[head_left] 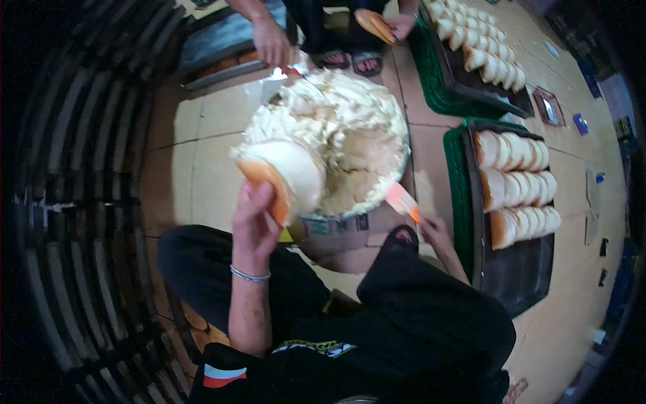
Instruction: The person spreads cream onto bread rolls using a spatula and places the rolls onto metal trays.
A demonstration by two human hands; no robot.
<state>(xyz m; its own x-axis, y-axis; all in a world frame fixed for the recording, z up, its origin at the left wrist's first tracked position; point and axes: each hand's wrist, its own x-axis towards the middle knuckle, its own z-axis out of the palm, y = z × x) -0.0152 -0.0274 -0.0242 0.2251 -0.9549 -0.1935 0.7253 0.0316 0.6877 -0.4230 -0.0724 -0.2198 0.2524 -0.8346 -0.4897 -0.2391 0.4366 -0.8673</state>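
My left hand (254, 214) is closed around a soft, golden-crusted bun (282, 176) smeared thick with pale cream, held at the near rim of the big round bowl (397, 172) of fluffy, lumpy cream. My right hand (434, 229) grips a flat orange spatula (401, 200) beside that bowl, near the dark metal tray (518, 276) of smooth sliced buns.

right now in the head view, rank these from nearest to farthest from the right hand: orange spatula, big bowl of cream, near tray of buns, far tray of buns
From the right hand:
1. orange spatula, held in it.
2. big bowl of cream, just to its left.
3. near tray of buns, to its right; close to the bowl in distance.
4. far tray of buns, at the top.
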